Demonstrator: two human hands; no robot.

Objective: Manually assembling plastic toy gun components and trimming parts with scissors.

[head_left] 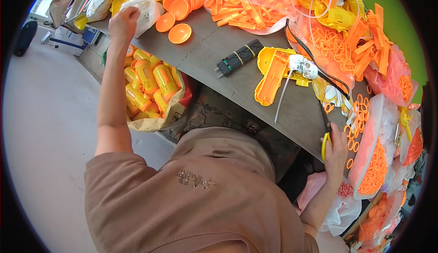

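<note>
My left hand (123, 24) is at the table's far left, by the rim of a white plastic bag (148, 15). Its fingers are pinched together, and what they hold, if anything, is hidden. Near the table's right front edge, my right hand (336, 150) is closed on scissors with a yellow handle (324, 147); their dark blades point away from me. Mid-table lies a yellow-and-orange plastic housing (273, 77) shaped like a toy gun, with a white part (303, 66) on it and a pale strip hanging down. To its left is a black box (239, 57) with tan bands around it.
Orange cups (179, 33) sit beside the white bag. Heaped orange strips (248, 11) and yellow housings (337, 18) fill the back. Orange rings (351, 134) lie at right, near a clear bin (365, 161). Below the table's left edge stands a sack (175, 114) of yellow cylinders.
</note>
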